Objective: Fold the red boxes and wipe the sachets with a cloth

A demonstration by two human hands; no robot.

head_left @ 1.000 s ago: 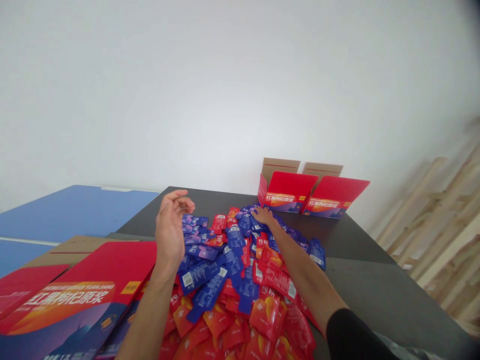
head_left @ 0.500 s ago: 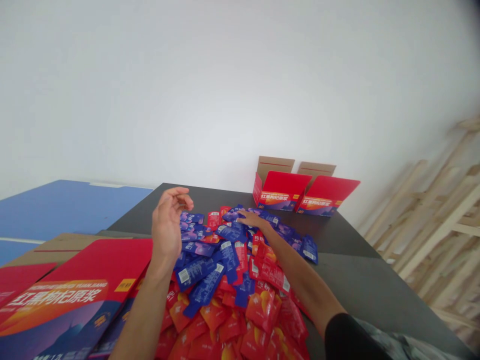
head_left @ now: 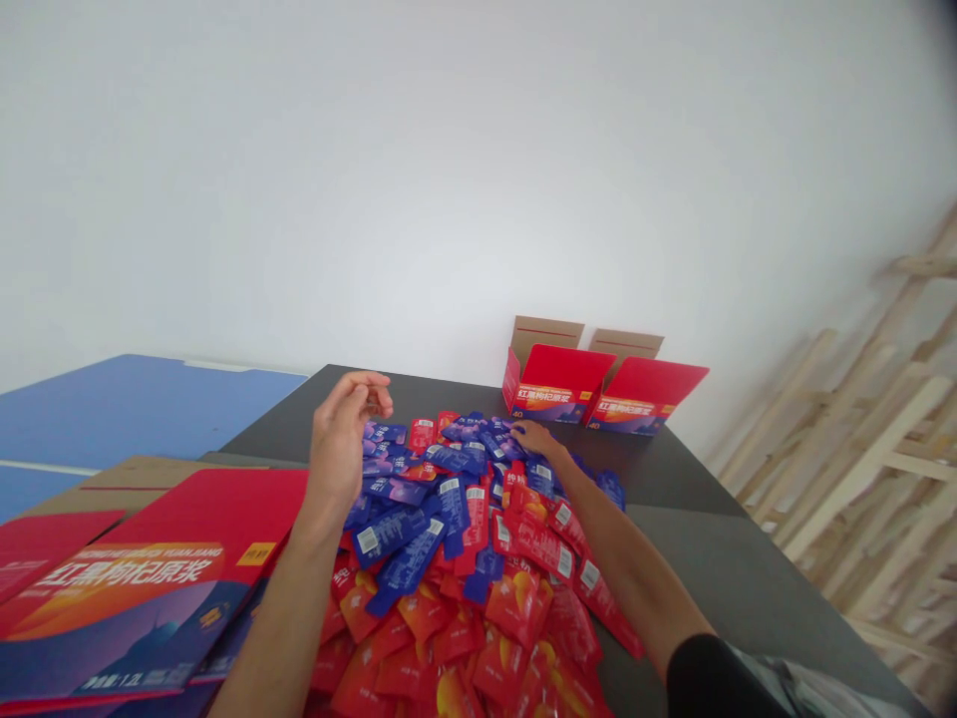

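Observation:
A big heap of red and blue sachets (head_left: pixel 464 558) covers the dark table (head_left: pixel 710 558). My left hand (head_left: pixel 342 439) hovers raised above the heap's left side, fingers loosely curled with nothing visible in them. My right hand (head_left: pixel 534 437) reaches to the far end of the heap and lies flat, palm down, on the blue sachets (head_left: pixel 456 459) there. The red sachets (head_left: pixel 515 608) lie mostly nearer to me.
A large red and blue carton flap (head_left: pixel 142 588) lies at my near left. Two open red cartons (head_left: pixel 598 389) stand at the table's far edge by the white wall. A blue table (head_left: pixel 135 409) is at the left; wooden frames (head_left: pixel 867 459) lean at the right.
My right hand swept left over the far blue sachets, then moved back right. My left hand's fingers curled in a little. The view shifted slightly.

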